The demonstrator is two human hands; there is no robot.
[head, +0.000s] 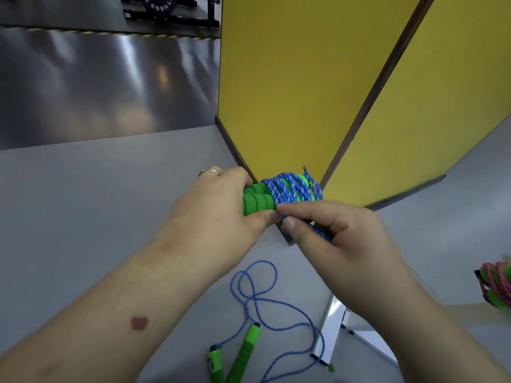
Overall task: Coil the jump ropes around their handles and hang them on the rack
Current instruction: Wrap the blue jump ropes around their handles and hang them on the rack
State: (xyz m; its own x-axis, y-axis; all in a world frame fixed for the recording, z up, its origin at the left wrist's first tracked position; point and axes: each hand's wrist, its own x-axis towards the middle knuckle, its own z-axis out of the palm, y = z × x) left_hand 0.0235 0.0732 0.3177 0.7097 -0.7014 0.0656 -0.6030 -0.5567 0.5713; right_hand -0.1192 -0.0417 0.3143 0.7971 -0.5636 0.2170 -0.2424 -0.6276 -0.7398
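Observation:
My left hand (218,208) grips the two green foam handles (258,201) of a jump rope, held side by side. Blue rope (290,189) is coiled in many turns around the far part of those handles. My right hand (340,236) pinches a strand of that blue rope just below the coil, between thumb and fingers. A second jump rope lies loose on the grey floor below: its blue rope (262,299) loops about, and its two green handles (243,352) lie near the bottom edge. A coiled pink rope on green handles (497,283) shows at the right edge.
Two yellow partition panels (304,92) with dark frames stand just behind my hands. A white metal frame leg (331,335) lies on the grey floor (96,203) at the lower right. Dark glossy flooring and black gym equipment (171,9) lie farther back.

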